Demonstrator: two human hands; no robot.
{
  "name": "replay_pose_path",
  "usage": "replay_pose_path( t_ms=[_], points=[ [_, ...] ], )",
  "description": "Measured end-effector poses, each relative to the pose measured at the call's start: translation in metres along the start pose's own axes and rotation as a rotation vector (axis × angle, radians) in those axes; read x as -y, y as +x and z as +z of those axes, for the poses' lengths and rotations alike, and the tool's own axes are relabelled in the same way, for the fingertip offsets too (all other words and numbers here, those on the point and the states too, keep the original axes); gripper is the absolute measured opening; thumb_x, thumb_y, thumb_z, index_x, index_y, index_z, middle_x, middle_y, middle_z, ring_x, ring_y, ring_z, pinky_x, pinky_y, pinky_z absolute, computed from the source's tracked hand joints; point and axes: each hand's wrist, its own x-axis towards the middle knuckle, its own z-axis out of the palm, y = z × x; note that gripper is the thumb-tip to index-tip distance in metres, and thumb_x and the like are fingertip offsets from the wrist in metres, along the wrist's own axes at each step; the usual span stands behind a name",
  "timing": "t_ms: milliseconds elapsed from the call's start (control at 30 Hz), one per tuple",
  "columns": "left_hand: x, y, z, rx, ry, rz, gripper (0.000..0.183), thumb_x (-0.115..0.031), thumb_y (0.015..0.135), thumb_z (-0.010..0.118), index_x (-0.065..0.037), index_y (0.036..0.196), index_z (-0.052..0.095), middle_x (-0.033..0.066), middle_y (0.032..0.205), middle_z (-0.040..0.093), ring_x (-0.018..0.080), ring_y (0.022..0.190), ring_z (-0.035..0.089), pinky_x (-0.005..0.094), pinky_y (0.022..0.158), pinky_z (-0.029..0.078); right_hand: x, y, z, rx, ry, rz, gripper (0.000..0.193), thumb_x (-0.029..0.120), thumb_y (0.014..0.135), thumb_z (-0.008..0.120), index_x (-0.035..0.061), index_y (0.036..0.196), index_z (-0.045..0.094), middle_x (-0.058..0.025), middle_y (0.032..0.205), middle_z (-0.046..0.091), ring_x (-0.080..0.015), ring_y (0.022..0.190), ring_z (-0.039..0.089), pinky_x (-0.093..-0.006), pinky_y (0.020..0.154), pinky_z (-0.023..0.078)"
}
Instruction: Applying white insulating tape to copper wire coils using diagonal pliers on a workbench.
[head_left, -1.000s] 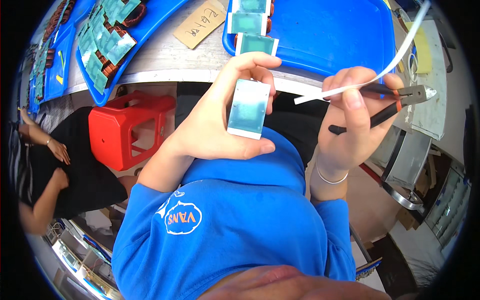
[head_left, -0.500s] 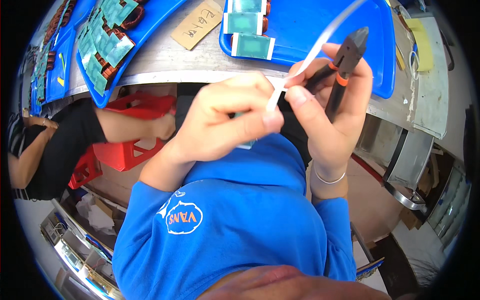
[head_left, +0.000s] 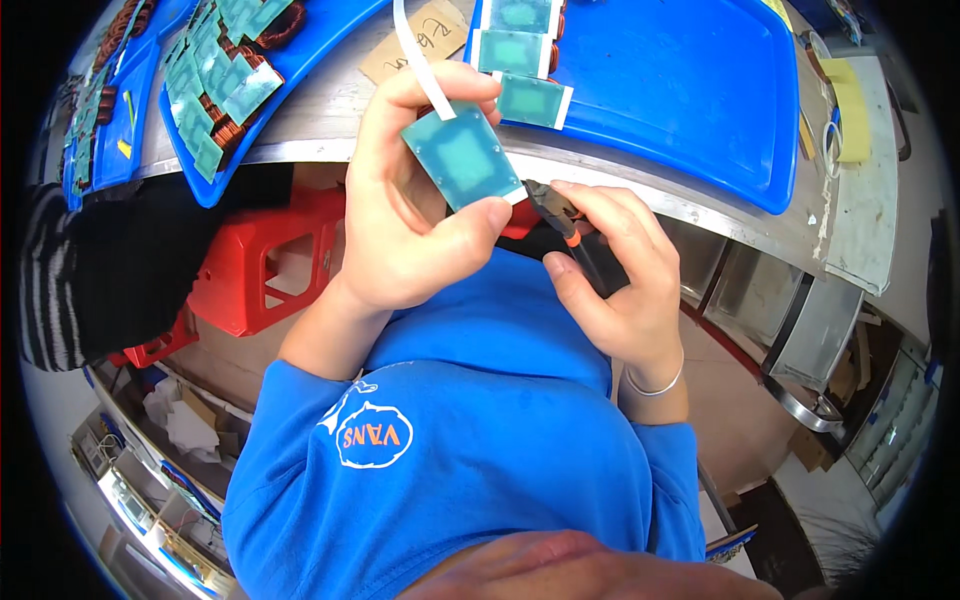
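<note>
A tan cardboard tag (head_left: 415,40) with handwriting lies on the metal surface (head_left: 330,115) between two blue trays. The right tray (head_left: 690,90) holds three teal-faced coil blocks (head_left: 527,60) at its near-left corner; the left tray (head_left: 215,165) is crowded with similar ones. Held above the lap, the left hand (head_left: 415,215) has its fingers pinching a teal coil block (head_left: 462,157) with a white strip (head_left: 420,55) rising from it. The right hand (head_left: 620,275) grips what look like small cutters (head_left: 560,215), tip touching the block's corner.
</note>
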Motion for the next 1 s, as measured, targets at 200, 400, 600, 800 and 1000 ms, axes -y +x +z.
replay_pose_path(
  t_ms=[200,400,600,800,1000],
  points=[
    [0.003,0.001,-0.003,-0.004,0.057,0.077,0.057,-0.01,0.066,0.067,-0.002,0.115,0.04,0.0138,0.106,0.041,0.0204,0.098,0.045,0.032,0.077,0.045,0.002,-0.001,-0.003,0.004,0.007,0.022,0.046,0.0,0.058,0.066,0.0064,0.104,0.061,-0.0089,0.084,0.059,-0.0235,0.073,0.057,-0.0319,0.065,0.046],
    [0.005,0.002,-0.004,0.066,0.159,0.15,0.055,-0.007,0.066,0.065,-0.002,0.114,0.04,0.0136,0.107,0.041,0.0207,0.098,0.045,0.032,0.076,0.045,0.001,-0.001,-0.004,0.008,-0.003,0.019,0.048,0.001,0.057,0.065,0.0069,0.105,0.061,-0.0084,0.083,0.058,-0.0233,0.072,0.056,-0.0316,0.064,0.045],
    [0.003,0.005,-0.009,0.131,0.315,0.237,0.053,-0.006,0.066,0.064,0.0,0.113,0.04,0.0151,0.106,0.041,0.0213,0.096,0.045,0.0317,0.075,0.045,0.0,-0.002,-0.005,0.01,-0.017,0.01,0.05,0.001,0.056,0.065,0.0074,0.105,0.061,-0.0079,0.083,0.058,-0.0232,0.071,0.055,-0.0315,0.064,0.045],
    [0.003,0.005,-0.01,0.131,0.356,0.242,0.052,-0.006,0.066,0.064,0.0,0.113,0.04,0.0156,0.106,0.041,0.0209,0.096,0.046,0.0307,0.075,0.045,0.0,0.0,-0.006,0.014,-0.008,0.026,0.05,0.001,0.056,0.065,0.0075,0.105,0.061,-0.0075,0.082,0.057,-0.023,0.071,0.055,-0.0312,0.064,0.045],
    [0.003,0.005,-0.009,0.125,0.356,0.242,0.052,-0.006,0.067,0.065,0.0,0.112,0.041,0.016,0.106,0.041,0.0205,0.094,0.046,0.0296,0.073,0.045,-0.001,0.0,-0.006,0.033,-0.023,-0.001,0.05,0.001,0.056,0.065,0.0075,0.106,0.061,-0.0073,0.082,0.058,-0.023,0.071,0.055,-0.0313,0.063,0.045]
  ],
)
